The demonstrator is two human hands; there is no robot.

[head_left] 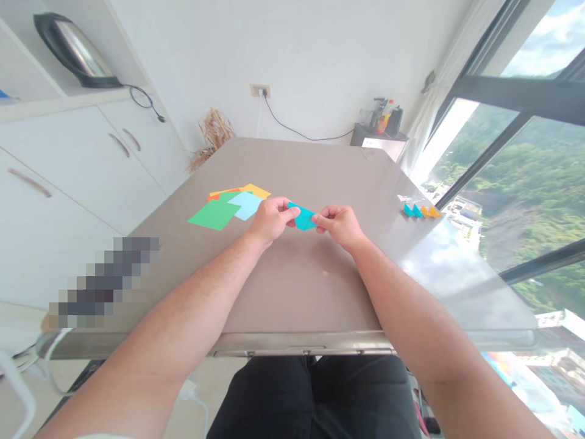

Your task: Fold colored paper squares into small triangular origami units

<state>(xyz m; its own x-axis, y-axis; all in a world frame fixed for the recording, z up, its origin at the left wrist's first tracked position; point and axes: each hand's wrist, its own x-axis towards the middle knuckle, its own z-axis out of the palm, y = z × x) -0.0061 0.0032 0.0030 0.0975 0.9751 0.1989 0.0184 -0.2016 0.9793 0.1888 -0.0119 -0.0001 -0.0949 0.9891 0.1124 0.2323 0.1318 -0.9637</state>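
A folded piece of turquoise paper (304, 219) is held up over the middle of the table, stretched between both hands. My left hand (273, 218) pinches its left end between thumb and fingers. At the other end, my right hand (339, 224) grips the right corner the same way. The paper's lower edge comes to a blunt point, and creases show on its face. Just left of my left hand lies a light blue square sheet (247, 205), overlapping a green sheet (214, 213). Yellow-orange paper (254, 189) peeks out behind them.
Several small folded paper shapes (421, 211), turquoise and orange, stand in a row at the table's right, near the window. A pixelated dark object (109, 280) lies at the left edge. The brown table (315, 286) reaches the wall side, with a low cabinet (381, 143) behind.
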